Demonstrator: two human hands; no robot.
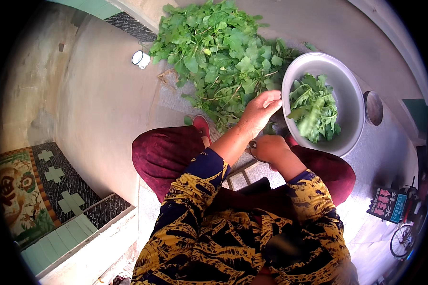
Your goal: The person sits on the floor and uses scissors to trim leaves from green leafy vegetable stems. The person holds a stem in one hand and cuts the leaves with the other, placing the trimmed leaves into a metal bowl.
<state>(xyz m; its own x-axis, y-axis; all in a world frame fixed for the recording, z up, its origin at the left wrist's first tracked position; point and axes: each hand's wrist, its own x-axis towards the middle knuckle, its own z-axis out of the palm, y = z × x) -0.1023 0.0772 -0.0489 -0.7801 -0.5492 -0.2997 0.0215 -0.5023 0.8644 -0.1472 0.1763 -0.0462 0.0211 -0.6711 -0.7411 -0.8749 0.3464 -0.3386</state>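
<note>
My left hand (262,108) is at the near left rim of a grey metal basin (355,124), thumb slightly apart from the fingers, with nothing visible in it. Cut leafy greens (317,110) lie in the basin, and one leaf there is blurred by motion. Lower down, my right hand (273,149) grips what look like dark metal scissors (252,144), mostly covered by the fingers. A large heap of leafy green stalks (217,53) is spread on the floor ahead of both hands.
An enamel mug (141,59) sits left of the heap. Beyond the basin is a round metal container (373,108). My knees flank the work, with a red shoe (201,127) beside the heap. A bicycle (402,240) stands at the far right, near a tiled wall base (57,228) opposite.
</note>
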